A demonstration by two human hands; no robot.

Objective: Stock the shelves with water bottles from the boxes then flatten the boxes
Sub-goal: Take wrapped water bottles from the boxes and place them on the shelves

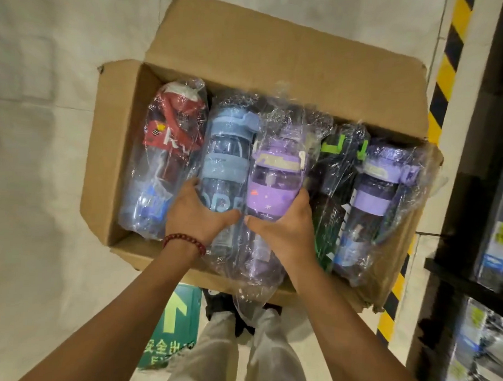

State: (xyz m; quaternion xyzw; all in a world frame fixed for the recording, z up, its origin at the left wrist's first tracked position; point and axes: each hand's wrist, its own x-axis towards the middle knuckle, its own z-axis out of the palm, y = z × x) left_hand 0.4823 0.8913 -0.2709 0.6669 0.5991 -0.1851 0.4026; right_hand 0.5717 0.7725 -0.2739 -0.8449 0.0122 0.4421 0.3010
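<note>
The left hand (199, 214) grips the lower body of the blue bottle (227, 163); the right hand (283, 224) grips the purple bottle (270, 185) beside it. Both bottles lie in plastic wrap in the open box (266, 51), touching each other, long axes running away from the person with caps at the far end. The shelves (483, 227) stand to the right, nearer the right hand.
</note>
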